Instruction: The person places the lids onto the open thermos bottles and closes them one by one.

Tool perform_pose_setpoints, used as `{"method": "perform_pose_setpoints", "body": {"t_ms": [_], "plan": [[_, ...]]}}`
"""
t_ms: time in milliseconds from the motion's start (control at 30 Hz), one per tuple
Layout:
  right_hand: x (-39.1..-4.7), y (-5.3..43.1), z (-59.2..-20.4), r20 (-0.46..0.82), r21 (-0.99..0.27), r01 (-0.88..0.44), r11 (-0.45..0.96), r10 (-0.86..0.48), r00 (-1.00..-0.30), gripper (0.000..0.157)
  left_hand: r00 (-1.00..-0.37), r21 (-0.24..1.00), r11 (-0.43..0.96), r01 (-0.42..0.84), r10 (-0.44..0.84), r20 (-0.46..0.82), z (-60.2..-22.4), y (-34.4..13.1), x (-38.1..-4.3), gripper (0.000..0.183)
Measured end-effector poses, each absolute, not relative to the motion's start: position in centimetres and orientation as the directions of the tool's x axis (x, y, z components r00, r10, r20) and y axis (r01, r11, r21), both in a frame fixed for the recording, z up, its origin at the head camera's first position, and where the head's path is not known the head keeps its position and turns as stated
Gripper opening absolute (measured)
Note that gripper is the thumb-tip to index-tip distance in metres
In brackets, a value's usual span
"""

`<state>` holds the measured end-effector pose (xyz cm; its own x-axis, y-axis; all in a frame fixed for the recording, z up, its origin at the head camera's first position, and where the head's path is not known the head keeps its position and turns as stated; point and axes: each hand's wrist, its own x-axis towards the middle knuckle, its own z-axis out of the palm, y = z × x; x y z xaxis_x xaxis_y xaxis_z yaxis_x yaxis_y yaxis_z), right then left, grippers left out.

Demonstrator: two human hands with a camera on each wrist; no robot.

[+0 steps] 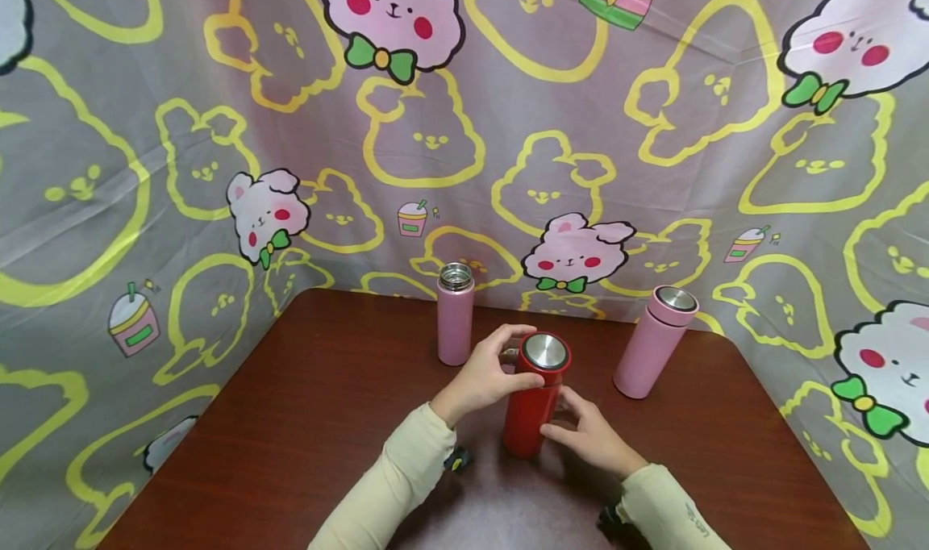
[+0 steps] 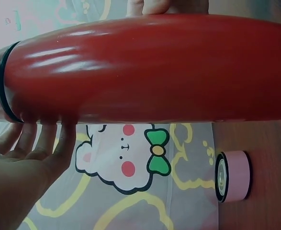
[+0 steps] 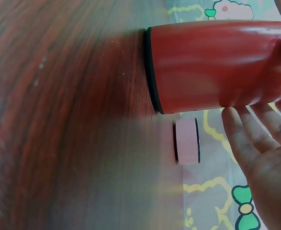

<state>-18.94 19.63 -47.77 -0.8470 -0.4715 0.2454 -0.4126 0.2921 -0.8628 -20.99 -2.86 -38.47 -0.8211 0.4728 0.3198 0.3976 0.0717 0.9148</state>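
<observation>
A red thermos (image 1: 526, 425) with a steel-topped lid (image 1: 546, 352) stands roughly upright between both hands. My left hand (image 1: 485, 379) grips it around the lid; in the left wrist view its fingers (image 2: 66, 139) lie near the black seam. Lower down, my right hand (image 1: 597, 439) holds the body, thumb on one side and fingers (image 3: 238, 127) on the other. Whether the base touches the table is hard to tell. Behind my left hand is a lidless pink thermos (image 1: 455, 324), its metal neck exposed. A short pink lid (image 2: 238, 176) sits apart on the table, hidden in the head view.
A second pink thermos (image 1: 653, 344), lid on, stands at the back right of the brown wooden table (image 1: 290, 421). A patterned cloth (image 1: 428, 131) hangs behind and around the table's far edge.
</observation>
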Motion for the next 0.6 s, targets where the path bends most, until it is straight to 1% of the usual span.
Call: {"method": "perform_pose_setpoints", "body": {"t_ms": [267,433,600], "plan": [[-17.8,18.9,-45.2,0.237,-0.861,-0.414,0.296,-0.488,-0.84,0.052,-0.825,0.929,0.06,0.365,0.483,0.293,-38.6,-2.8,-21.3,0.059],[-17.6,18.8,-44.9,0.226,-0.862,-0.404,0.305,-0.483,-0.846,0.052,-0.819,0.941,0.054,0.333,0.511,0.261,-38.3,-2.9,-21.4,0.062],[-17.7,18.9,-45.1,0.235,-0.862,-0.411,0.297,-0.484,-0.843,0.052,-0.796,0.939,0.056,0.34,0.55,0.255,-36.7,-3.3,-20.6,0.061]]}}
